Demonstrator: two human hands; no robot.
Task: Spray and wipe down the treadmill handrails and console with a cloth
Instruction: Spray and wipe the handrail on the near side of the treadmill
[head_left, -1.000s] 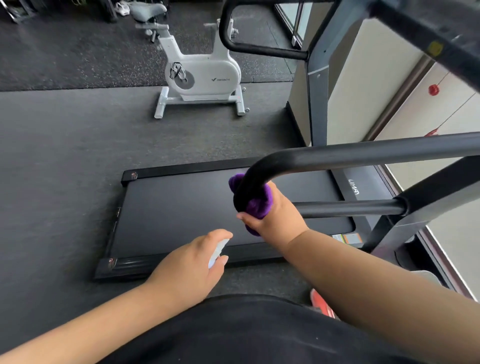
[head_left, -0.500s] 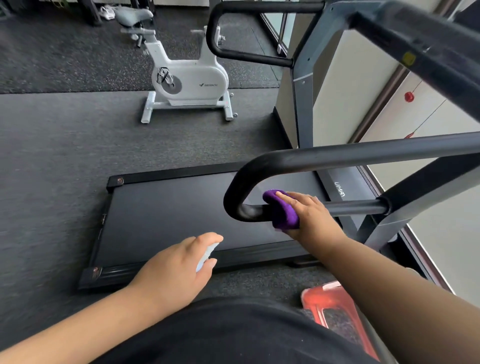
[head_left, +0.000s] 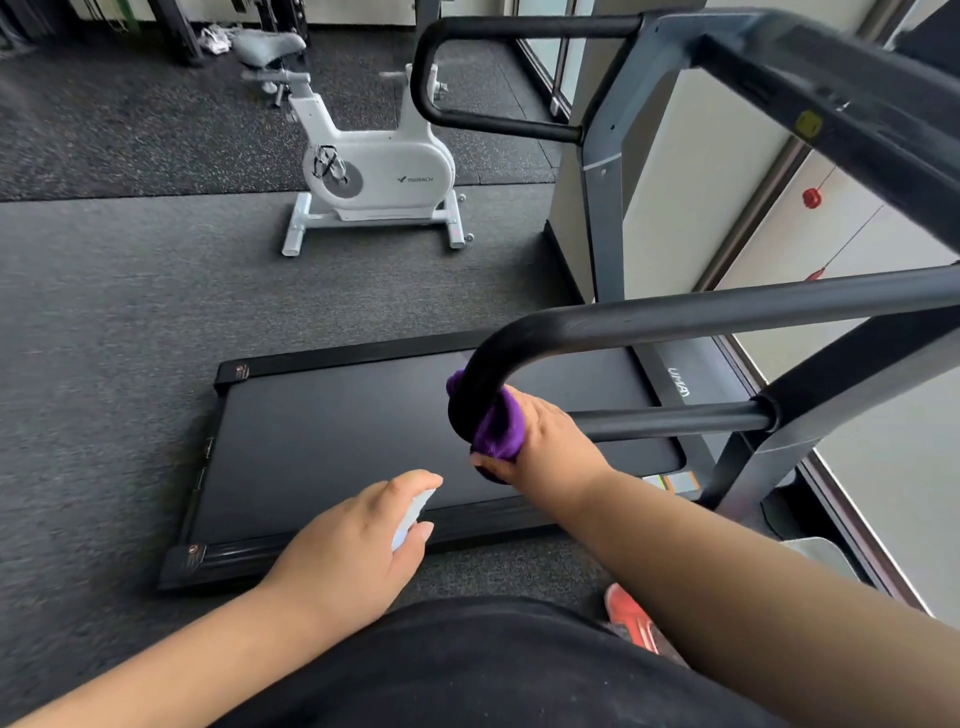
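A black looped handrail (head_left: 675, 317) of the treadmill curves from an upper bar down into a lower bar (head_left: 675, 422). My right hand (head_left: 545, 441) presses a purple cloth (head_left: 496, 426) around the bend of that loop, thumb underneath. My left hand (head_left: 348, 545) hovers lower and to the left, closed around a small white spray bottle (head_left: 410, 517), mostly hidden by the fingers. A second handrail loop (head_left: 441, 67) shows farther away, and the dark console frame (head_left: 831, 114) crosses the upper right, blurred.
The black treadmill belt (head_left: 337, 441) lies on dark rubber flooring below my hands. A white exercise bike (head_left: 374, 171) stands beyond it. Grey uprights (head_left: 602, 208) and a pale wall with a red knob (head_left: 811, 197) are on the right. A red shoe (head_left: 631, 616) shows near my body.
My right hand slid the cloth from the lower bar back onto the bend of the loop. The left hand with the bottle has stayed in roughly the same place.
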